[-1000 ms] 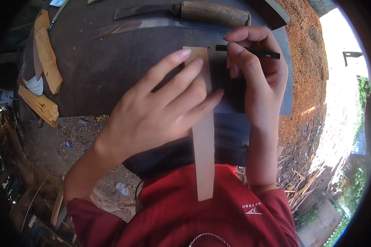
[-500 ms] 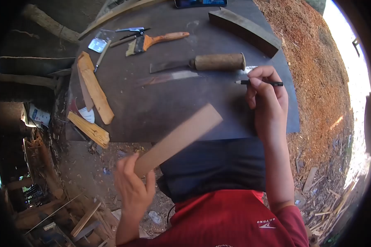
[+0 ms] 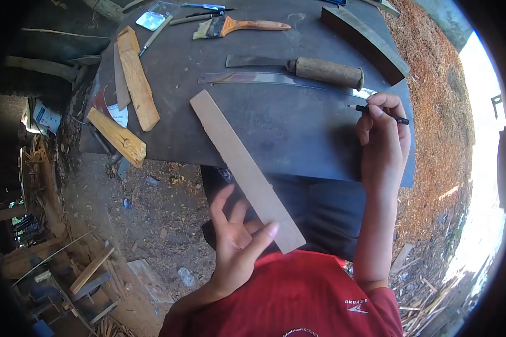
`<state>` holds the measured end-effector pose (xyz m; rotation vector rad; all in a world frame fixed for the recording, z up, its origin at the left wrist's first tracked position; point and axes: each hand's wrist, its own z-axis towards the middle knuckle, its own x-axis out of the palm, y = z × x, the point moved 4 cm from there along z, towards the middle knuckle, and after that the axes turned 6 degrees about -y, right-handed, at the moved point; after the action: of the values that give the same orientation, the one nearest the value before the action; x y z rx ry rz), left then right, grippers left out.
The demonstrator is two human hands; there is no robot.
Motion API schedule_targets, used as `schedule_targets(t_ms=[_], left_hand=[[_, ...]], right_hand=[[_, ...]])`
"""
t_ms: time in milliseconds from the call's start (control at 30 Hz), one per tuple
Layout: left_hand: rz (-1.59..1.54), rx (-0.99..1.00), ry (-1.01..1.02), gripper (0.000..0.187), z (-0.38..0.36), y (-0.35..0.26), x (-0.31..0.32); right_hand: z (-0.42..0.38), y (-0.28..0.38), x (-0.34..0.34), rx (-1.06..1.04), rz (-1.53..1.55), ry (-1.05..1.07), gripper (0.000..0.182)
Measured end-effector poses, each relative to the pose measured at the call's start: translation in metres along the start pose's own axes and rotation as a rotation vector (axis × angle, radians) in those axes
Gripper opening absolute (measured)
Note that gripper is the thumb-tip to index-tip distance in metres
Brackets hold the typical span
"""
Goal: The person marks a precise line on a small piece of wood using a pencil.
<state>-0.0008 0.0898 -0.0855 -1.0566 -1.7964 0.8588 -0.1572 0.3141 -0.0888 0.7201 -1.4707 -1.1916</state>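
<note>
My left hand [image 3: 236, 250] grips a flat, pale wooden strip [image 3: 239, 163] near its lower end, thumb on top and fingers below. The strip slants up and leftward, its far end over the dark tabletop [image 3: 298, 129]. Between the fingertips of my right hand [image 3: 385, 140] is a dark pencil [image 3: 400, 119], its tip pointing left. Just beyond that hand lies a clear ruler [image 3: 247, 78], whose right end sits close to the fingers. Behind the ruler rests a chisel [image 3: 329, 72] with a round wooden handle.
A curved wooden block [image 3: 365, 42] lies at the back right. Toward the back left are a paintbrush [image 3: 242, 25] and slim tools. Rough wood pieces [image 3: 138, 84] lie on the left, one [image 3: 118, 137] near the edge. Sawdust [image 3: 438, 118] covers the ground at right.
The strip has swung from slanting up-right to slanting up-left as my left hand moved right and turned. My right hand still holds the pencil. The whole view has shifted slightly.
</note>
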Motion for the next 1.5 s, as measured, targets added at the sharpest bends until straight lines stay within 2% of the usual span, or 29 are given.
schedule_targets(t_ms=[67,100,200,333,367,467,567,700,800,833,867,933,1000,1067,1133,1233,1333,1400,1433,1500], left_hand=[[-0.24,-0.183,-0.056,0.075,-0.003,0.009,0.0],[-0.197,-0.204,0.023,0.058,-0.002,0.015,0.0],[-0.072,-0.269,0.123,0.051,-0.001,0.026,0.012],[0.026,-0.179,0.257,0.043,0.012,0.021,0.025],[-0.113,-0.196,0.236,0.035,0.015,0.024,0.027],[-0.171,-0.278,0.203,0.036,0.022,0.021,0.037],[-0.103,-0.234,0.22,0.035,0.026,0.038,0.03],[0.087,-0.114,0.283,0.035,0.02,0.033,0.008],[0.096,-0.074,0.128,0.031,0.004,0.026,-0.031],[0.045,0.008,0.067,0.027,-0.003,0.024,-0.044],[-0.003,0.094,0.009,0.025,-0.008,0.022,-0.057],[0.122,0.13,0.016,0.029,-0.013,0.007,-0.075],[0.243,0.138,0.067,0.032,-0.013,-0.004,-0.086],[0.298,0.162,0.076,0.031,-0.001,-0.021,-0.078],[0.342,0.163,0.126,0.029,0.017,-0.036,-0.054],[0.632,0.368,0.261,0.03,0.053,-0.062,-0.012],[1.028,0.943,0.158,0.032,0.092,-0.081,0.012],[1.085,1.008,0.133,0.035,0.109,-0.083,0.018],[1.122,1.033,0.109,0.036,0.113,-0.082,0.016],[1.126,1.01,0.075,0.037,0.121,-0.078,0.01]], right_hand=[[0.0,0.0,-0.002,0.005,0.01,0.006,0.012],[0.0,0.001,-0.001,0.007,0.006,0.008,0.012],[-0.001,0.002,0.001,0.014,-0.034,-0.004,0.012],[-0.003,0.003,0.003,0.012,-0.062,-0.003,0.012],[-0.003,0.003,0.004,0.017,-0.058,-0.011,0.012],[-0.003,0.003,0.005,0.012,-0.056,0.005,0.012],[-0.001,0.0,0.001,-0.013,-0.035,0.042,0.012],[-0.001,-0.002,0.001,-0.018,-0.094,0.021,0.016],[0.001,-0.004,0.001,-0.063,-0.176,0.047,0.022],[0.002,-0.004,0.001,-0.088,-0.313,0.042,0.028],[0.0,-0.002,0.008,-0.105,-0.322,0.027,0.029],[-0.005,0.003,0.021,-0.144,-0.338,-0.016,0.032],[-0.008,0.003,0.019,-0.316,-0.406,0.023,0.036],[-0.013,0.006,0.012,-0.451,-0.408,0.089,0.037],[-0.024,0.014,0.011,-0.429,-0.414,0.054,0.041],[-0.041,0.03,0.014,-0.42,-0.431,-0.024,0.048],[-0.047,0.037,-0.004,-0.425,-0.424,-0.01,0.034],[-0.054,0.036,-0.015,-0.397,-0.474,-0.053,0.025],[-0.053,0.04,-0.013,-0.358,-0.379,-0.047,0.018],[-0.059,0.033,-0.018,-0.301,-0.42,-0.064,0.016]])
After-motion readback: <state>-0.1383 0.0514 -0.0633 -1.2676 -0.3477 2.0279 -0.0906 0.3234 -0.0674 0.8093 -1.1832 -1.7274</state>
